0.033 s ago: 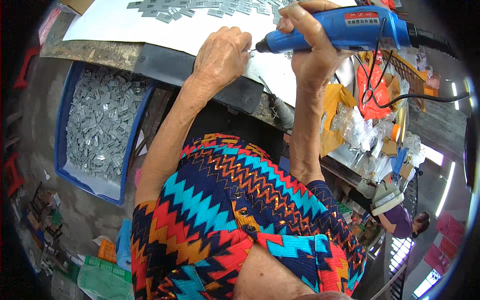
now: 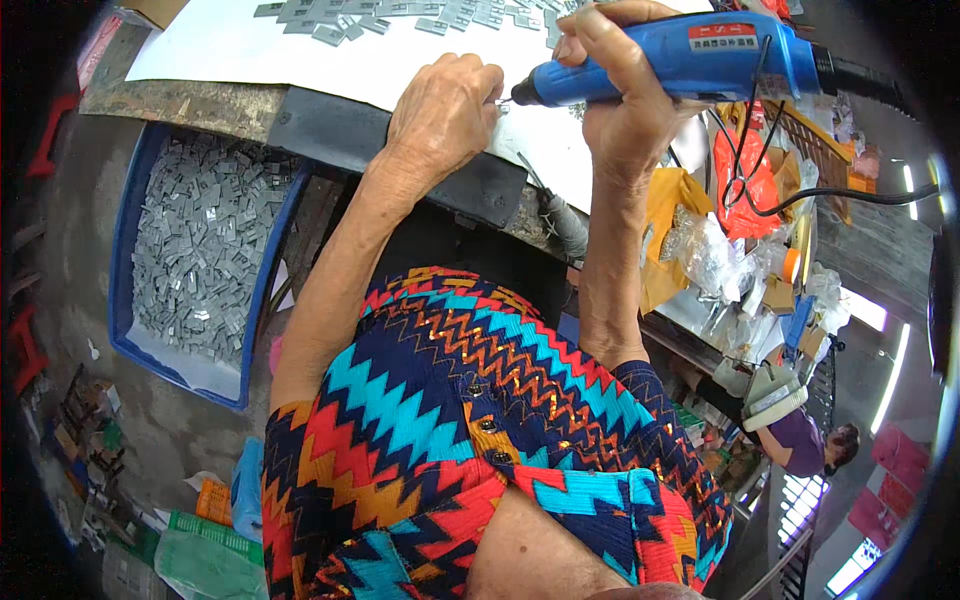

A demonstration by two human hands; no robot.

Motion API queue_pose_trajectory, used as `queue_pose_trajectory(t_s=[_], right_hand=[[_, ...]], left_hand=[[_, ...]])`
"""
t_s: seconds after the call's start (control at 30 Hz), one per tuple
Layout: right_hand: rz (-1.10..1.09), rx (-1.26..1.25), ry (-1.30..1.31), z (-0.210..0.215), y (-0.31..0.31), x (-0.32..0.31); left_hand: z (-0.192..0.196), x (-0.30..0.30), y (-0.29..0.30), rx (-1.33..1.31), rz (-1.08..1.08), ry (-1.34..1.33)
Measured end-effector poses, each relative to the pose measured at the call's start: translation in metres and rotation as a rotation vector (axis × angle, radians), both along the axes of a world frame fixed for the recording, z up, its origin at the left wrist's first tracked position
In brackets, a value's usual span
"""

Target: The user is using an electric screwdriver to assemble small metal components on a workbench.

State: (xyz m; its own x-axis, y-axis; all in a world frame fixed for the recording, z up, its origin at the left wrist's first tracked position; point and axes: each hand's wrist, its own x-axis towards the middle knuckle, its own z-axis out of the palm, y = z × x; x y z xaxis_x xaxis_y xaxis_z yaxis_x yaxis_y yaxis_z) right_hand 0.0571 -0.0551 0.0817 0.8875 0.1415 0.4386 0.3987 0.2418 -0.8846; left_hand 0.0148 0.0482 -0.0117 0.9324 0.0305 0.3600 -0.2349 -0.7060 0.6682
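My right hand (image 2: 632,110) is wrapped round a blue electric screwdriver (image 2: 700,58), held nearly level above the white-covered worktop (image 2: 250,45). Its dark nose points left and meets the fingertips of my left hand (image 2: 440,112). Those fingers are pinched together at the tip, on a small grey piece (image 2: 503,107) that they mostly hide. Farther back on the white sheet lie several flat grey rectangular pieces (image 2: 345,18), spread in overlapping rows. More small grey bits show beneath the screwdriver, partly covered by it.
A blue bin (image 2: 122,260) full of similar grey pieces stands below the worktop at left. A black pad (image 2: 330,128) covers the near edge. The screwdriver's black cable (image 2: 850,190) loops at right, near plastic bags (image 2: 700,245). Another person (image 2: 800,445) is at far right.
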Motion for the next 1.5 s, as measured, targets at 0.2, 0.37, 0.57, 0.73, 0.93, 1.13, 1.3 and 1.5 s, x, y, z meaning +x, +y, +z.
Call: queue_pose_trajectory(t_s=[0.2, 0.37, 0.57, 0.73, 0.93, 1.13, 1.3, 1.5], right_hand=[[-0.021, 0.008, 0.033, -0.002, 0.001, 0.0], [-0.04, -0.012, 0.053, -0.002, 0.002, -0.001], [-0.064, -0.028, 0.067, -0.003, 0.003, -0.001], [-0.046, -0.028, 0.03, -0.005, 0.002, -0.002], [-0.03, -0.094, -0.071, -0.007, 0.0, 0.0], [-0.013, -0.151, -0.074, -0.007, -0.001, 0.001], [-0.052, -0.215, -0.109, -0.016, 0.001, 0.006], [-0.017, -0.154, 0.041, -0.014, 0.0, 0.003]], left_hand=[[-0.002, 0.001, -0.001, -0.015, 0.009, -0.012], [-0.002, 0.001, 0.0, -0.007, 0.004, -0.024], [-0.002, 0.0, -0.001, -0.016, 0.017, -0.042], [-0.002, 0.001, -0.001, 0.009, 0.016, -0.012], [-0.005, 0.001, -0.001, -0.028, 0.007, -0.002], [-0.002, 0.005, 0.001, -0.062, -0.033, 0.039], [-0.009, 0.008, 0.004, -0.113, -0.054, 0.04], [-0.004, 0.009, 0.003, -0.127, -0.057, 0.021]])
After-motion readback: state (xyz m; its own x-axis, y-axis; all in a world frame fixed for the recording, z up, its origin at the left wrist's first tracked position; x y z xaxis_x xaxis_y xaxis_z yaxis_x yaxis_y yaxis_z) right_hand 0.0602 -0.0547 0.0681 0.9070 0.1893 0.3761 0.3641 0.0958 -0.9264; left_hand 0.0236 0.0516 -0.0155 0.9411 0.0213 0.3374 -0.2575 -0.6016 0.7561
